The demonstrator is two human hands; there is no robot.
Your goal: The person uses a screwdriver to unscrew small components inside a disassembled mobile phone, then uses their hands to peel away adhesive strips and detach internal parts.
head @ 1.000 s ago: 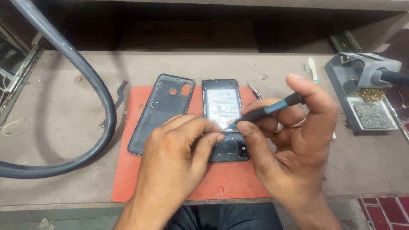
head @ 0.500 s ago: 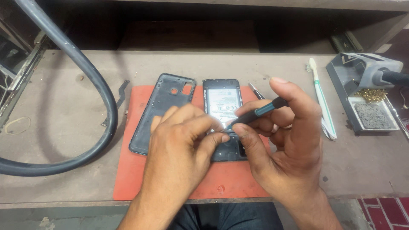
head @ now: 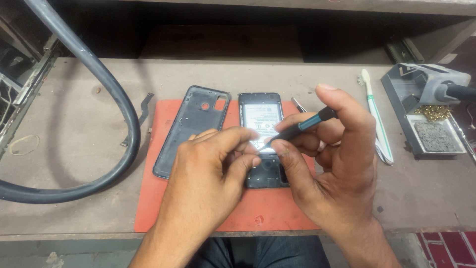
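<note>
An opened phone (head: 260,114) with its pale battery showing lies face down on an orange mat (head: 198,208). Its dark back cover (head: 191,126) lies beside it on the left. My right hand (head: 329,164) grips a thin dark screwdriver (head: 302,125) with a teal band, its tip pointing down-left at the phone's middle. My left hand (head: 208,183) rests on the lower half of the phone, fingertips pinched close to the screwdriver tip. What the fingertips hold is hidden.
A thick grey hose (head: 106,89) loops over the left of the wooden bench. A soldering iron stand (head: 426,114) with sponge and brass wool sits at the right, a white toothbrush (head: 377,116) beside it. A metal tool (head: 299,104) lies behind the phone.
My view has shifted slightly. The right hand has tilted so the screwdriver handle rises, and the toothbrush at the right is now uncovered. Both hands stay over the phone's middle.
</note>
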